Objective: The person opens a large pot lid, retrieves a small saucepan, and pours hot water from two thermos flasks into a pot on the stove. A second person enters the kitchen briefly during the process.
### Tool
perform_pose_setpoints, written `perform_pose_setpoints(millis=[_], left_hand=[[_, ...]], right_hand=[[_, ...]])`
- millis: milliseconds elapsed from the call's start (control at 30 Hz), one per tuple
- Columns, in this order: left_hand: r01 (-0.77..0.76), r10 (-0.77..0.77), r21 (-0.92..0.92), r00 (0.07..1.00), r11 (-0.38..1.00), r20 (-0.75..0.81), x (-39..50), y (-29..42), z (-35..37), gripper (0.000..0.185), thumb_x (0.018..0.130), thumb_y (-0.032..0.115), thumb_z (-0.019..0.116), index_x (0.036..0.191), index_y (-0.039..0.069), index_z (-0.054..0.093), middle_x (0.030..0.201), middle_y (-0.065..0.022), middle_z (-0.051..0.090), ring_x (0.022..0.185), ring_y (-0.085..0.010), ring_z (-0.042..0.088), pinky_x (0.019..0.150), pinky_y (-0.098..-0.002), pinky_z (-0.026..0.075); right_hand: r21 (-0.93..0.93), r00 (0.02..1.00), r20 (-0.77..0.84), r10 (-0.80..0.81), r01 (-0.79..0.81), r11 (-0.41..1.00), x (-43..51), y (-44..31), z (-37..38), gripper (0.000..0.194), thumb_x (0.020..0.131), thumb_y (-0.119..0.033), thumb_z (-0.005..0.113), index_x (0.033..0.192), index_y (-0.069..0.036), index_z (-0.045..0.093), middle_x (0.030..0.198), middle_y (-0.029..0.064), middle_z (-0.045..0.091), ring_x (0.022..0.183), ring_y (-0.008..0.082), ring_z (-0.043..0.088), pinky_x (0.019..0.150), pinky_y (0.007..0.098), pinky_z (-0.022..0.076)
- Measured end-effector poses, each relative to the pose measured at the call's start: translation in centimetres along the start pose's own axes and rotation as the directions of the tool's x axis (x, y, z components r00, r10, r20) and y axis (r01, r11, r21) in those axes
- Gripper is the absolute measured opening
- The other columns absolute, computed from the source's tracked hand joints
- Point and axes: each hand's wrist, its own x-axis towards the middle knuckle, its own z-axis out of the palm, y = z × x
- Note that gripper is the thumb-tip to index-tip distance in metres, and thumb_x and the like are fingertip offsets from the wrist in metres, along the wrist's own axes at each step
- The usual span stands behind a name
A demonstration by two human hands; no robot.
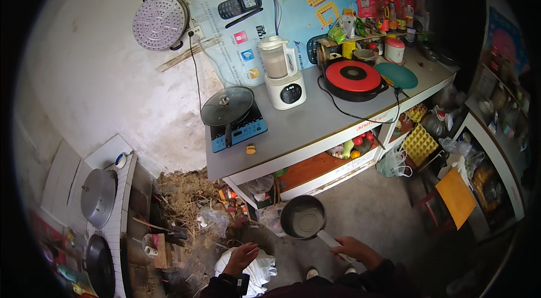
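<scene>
My right hand (358,250) grips the pale handle of a dark saucepan (303,218), which I hold in the air over the floor in front of the counter. The pan's inside faces up and looks bare. My left hand (244,255) holds nothing that I can see; it hovers above a white sack (253,279), its fingers partly bent. Ahead on the grey counter (291,133), a lidded frying pan (228,105) rests on a blue-edged induction cooker (243,131). Near it lies a small yellowish piece of food (251,149). A white blender (281,74) with beige contents stands behind.
A red-lidded electric pan (353,78) and a teal lid (397,75) sit farther right on the counter. Straw (186,200) litters the floor at left, beside a tiled stove with a lidded wok (99,198). An orange-topped stool (455,197) stands at right.
</scene>
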Motion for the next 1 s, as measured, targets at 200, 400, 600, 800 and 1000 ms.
perform_pose_setpoints(millis=[200, 400, 600, 800, 1000], left_hand=[[0.091, -0.1, 0.098, 0.991, 0.991, 0.09, 1.2, 0.1, 8.0, 0.035, 0.088, 0.023, 0.056, 0.116, 0.004, 0.05, 0.118, -0.0152, 0.054, 0.103, -0.0274, 0.056, 0.09, -0.0377, 0.045], [0.087, -0.13, 0.188, 0.964, 0.978, 0.232, 2.0, -1.6, 16.1, 0.038, 0.09, 0.032, 0.05, 0.117, 0.005, 0.051, 0.122, -0.0114, 0.053, 0.111, -0.025, 0.051, 0.095, -0.0384, 0.04], [0.015, -0.042, 0.074, 0.923, 0.997, 0.382, 4.0, -3.7, 22.3, 0.036, 0.092, 0.035, 0.045, 0.112, 0.006, 0.05, 0.111, -0.0094, 0.055, 0.108, -0.0253, 0.05, 0.095, -0.0388, 0.037], [0.098, -0.054, -0.153, 0.961, 0.983, 0.272, 6.0, -6.1, 22.6, 0.031, 0.091, 0.033, 0.049, 0.102, 0.005, 0.054, 0.099, -0.0094, 0.059, 0.098, -0.0277, 0.054, 0.091, -0.0407, 0.039], [0.057, 0.017, -0.178, 0.922, 0.982, 0.387, 5.8, -7.3, 24.5, 0.031, 0.092, 0.031, 0.047, 0.103, 0.003, 0.053, 0.097, -0.013, 0.059, 0.083, -0.0278, 0.058, 0.08, -0.0408, 0.044]], right_hand=[[-0.036, 0.975, 0.201, -0.09, 0.1, 0.994, 6.1, -4.7, -1.8, 0.024, 0.082, -0.02, 0.059, 0.094, 0.0, 0.054, 0.074, 0.0041, 0.059, 0.061, 0.0092, 0.054, 0.053, 0.0236, 0.043], [-0.112, 0.909, 0.403, -0.106, 0.163, 0.98, 10.6, -8.7, -4.2, 0.025, 0.083, -0.02, 0.058, 0.099, -0.002, 0.053, 0.075, 0.0034, 0.058, 0.06, 0.0086, 0.054, 0.054, 0.0221, 0.0433], [-0.052, 0.808, 0.578, -0.113, 0.175, 0.983, 12.4, -11.3, -7.0, 0.032, 0.083, -0.021, 0.059, 0.107, -0.001, 0.049, 0.077, 0.0056, 0.058, 0.062, 0.0088, 0.054, 0.054, 0.0222, 0.0431], [0.021, 0.732, 0.672, -0.11, 0.129, 0.991, 13.6, -11.1, -8.8, 0.043, 0.083, -0.019, 0.057, 0.118, -0.001, 0.041, 0.079, 0.0077, 0.058, 0.062, 0.0097, 0.054, 0.053, 0.0225, 0.0425], [-0.001, 0.664, 0.744, -0.068, 0.103, 0.995, 14.5, -10.6, -9.7, 0.045, 0.082, -0.019, 0.057, 0.12, -0.002, 0.041, 0.08, 0.0077, 0.058, 0.061, 0.0096, 0.054, 0.053, 0.0218, 0.0418]])
